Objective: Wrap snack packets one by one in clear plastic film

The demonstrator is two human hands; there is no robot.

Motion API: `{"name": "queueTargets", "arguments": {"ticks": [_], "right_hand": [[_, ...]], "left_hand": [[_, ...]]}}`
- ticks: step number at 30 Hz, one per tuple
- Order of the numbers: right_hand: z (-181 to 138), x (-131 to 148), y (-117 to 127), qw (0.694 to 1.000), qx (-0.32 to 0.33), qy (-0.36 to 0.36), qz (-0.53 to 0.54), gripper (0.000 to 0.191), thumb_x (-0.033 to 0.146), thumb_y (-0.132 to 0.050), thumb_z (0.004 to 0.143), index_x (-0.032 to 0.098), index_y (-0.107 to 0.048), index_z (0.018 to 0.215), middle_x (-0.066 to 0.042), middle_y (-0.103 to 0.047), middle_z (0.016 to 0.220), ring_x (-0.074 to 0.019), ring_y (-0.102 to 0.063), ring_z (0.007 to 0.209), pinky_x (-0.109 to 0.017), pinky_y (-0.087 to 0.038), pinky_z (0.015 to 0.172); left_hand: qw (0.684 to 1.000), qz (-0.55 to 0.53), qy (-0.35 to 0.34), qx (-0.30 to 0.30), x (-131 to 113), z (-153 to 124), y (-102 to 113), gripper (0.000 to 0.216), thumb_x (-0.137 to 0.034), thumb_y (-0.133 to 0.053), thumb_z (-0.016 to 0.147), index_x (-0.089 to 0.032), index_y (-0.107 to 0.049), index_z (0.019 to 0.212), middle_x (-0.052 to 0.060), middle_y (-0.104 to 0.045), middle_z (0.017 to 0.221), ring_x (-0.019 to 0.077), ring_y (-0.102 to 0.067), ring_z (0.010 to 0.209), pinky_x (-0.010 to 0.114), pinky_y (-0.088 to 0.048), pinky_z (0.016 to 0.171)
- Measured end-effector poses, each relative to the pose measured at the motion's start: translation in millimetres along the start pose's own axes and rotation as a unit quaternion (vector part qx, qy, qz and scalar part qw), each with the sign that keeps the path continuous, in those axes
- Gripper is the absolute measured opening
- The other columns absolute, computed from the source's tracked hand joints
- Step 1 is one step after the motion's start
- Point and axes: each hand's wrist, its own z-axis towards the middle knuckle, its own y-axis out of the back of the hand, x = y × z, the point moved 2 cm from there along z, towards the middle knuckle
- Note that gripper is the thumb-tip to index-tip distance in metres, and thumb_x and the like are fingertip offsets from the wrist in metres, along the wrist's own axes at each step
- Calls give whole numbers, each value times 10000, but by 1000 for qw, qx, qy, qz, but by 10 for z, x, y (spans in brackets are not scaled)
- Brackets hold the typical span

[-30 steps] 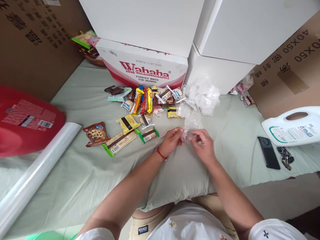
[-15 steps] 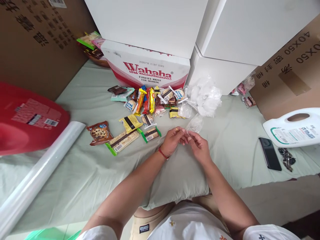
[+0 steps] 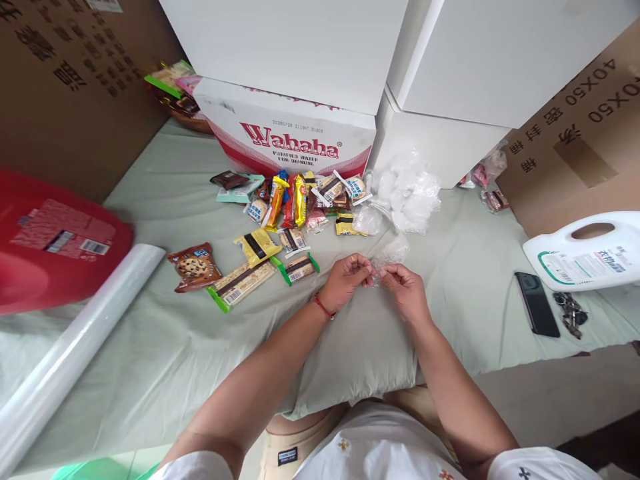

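Note:
A clear plastic bag (image 3: 393,249) is pinched between my two hands over the cloth. My left hand (image 3: 349,281), with a red string bracelet at the wrist, grips one side of its near edge; my right hand (image 3: 404,288) grips the other side. Just beyond lies a heap of crumpled clear bags (image 3: 406,193). Left of my hands are a small green-ended snack bar (image 3: 301,268), a long snack bar (image 3: 245,285), a yellow packet (image 3: 257,247) and a brown cookie packet (image 3: 194,267). A pile of wrapped snacks (image 3: 300,200) sits farther back.
A Wahaha water carton (image 3: 295,143) and white boxes (image 3: 450,147) stand behind. At left are a red jug (image 3: 65,247) and a plastic film roll (image 3: 85,347). A white detergent bottle (image 3: 590,253), a phone (image 3: 537,303) and keys (image 3: 571,313) lie at right.
My hands have moved slightly apart at the bag's edge, the right one shifting a little right. The bag looks more crumpled, and the whole view has shifted slightly.

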Motion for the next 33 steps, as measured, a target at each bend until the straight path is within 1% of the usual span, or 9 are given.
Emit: {"name": "queueTargets", "arguments": {"ticks": [3, 6, 12, 18, 22, 26, 29, 31, 33], "right_hand": [[3, 22, -17, 999, -23, -22, 18, 260, 488, -797, 775, 240, -749, 838, -28, -700, 869, -166, -588, 760, -288, -492, 696], [-13, 77, -66, 992, -21, -82, 92, 301, 493, -842, 706, 235, -733, 816, -1, -652, 767, -138, -491, 645, -258, -391, 562], [-25, 176, -38, 970, -17, -145, 193, 339, 448, -899, 636, 214, -665, 712, 29, -570, 680, -109, -418, 600, -241, -312, 509], [-118, 190, 222, 940, -48, -181, 284, 345, 371, -919, 603, 219, -649, 754, 38, -529, 677, -90, -395, 564, -211, -298, 446], [-295, 129, 515, 924, -70, -192, 323, 335, 307, -917, 619, 221, -627, 762, 33, -537, 710, -80, -397, 561, -185, -294, 425], [-646, 1, 767, 931, -85, -204, 289, 314, 341, -901, 659, 236, -627, 769, 15, -558, 721, -88, -366, 529, -199, -260, 394], [-1004, -89, 867, 943, -73, -239, 219, 330, 424, -908, 664, 236, -651, 751, 1, -585, 693, -88, -339, 499, -217, -236, 396], [-1204, -110, 941, 952, -21, -268, 143, 366, 506, -899, 674, 228, -669, 738, -10, -610, 680, -88, -349, 488, -226, -242, 414], [-1302, -91, 1066, 952, 68, -297, 44, 423, 600, -865, 689, 215, -695, 729, -34, -655, 701, -100, -402, 494, -238, -274, 434]], "left_hand": [[1000, 8, 11, 8, 2, -9, -24, 477, -566, -840, 731, -156, -632, 862, -6, -653, 683, 113, -585, 614, 248, -456, 597], [1000, 22, 8, 5, 4, -12, -41, 494, -549, -877, 683, -155, -655, 882, -20, -643, 699, 100, -559, 615, 240, -435, 593], [1000, 1, 8, -2, -21, -5, -9, 471, -593, -829, 723, -163, -660, 819, -40, -595, 615, 91, -497, 555, 245, -403, 567], [989, -138, 48, -31, -77, 10, 85, 361, -430, -860, 661, -172, -627, 759, -4, -657, 691, 93, -534, 575, 227, -390, 552], [973, -213, 51, -72, -113, 27, 148, 247, -264, -828, 603, -166, -633, 718, 10, -687, 780, 105, -609, 681, 222, -466, 634], [958, -269, 61, -79, -135, 32, 179, 205, -199, -780, 639, -183, -618, 762, 47, -744, 999, 211, -714, 981, 338, -569, 843], [941, -319, 80, -74, -143, 37, 204, 195, -186, -753, 678, -196, -578, 762, 55, -757, 1035, 275, -707, 1136, 451, -572, 963], [934, -337, 86, -81, -145, 44, 226, 180, -186, -728, 705, -201, -553, 743, 50, -762, 1022, 279, -705, 1155, 479, -566, 1000], [933, -337, 89, -87, -146, 50, 243, 169, -191, -701, 728, -205, -533, 726, 48, -766, 1027, 275, -709, 1150, 493, -557, 1029]]}}
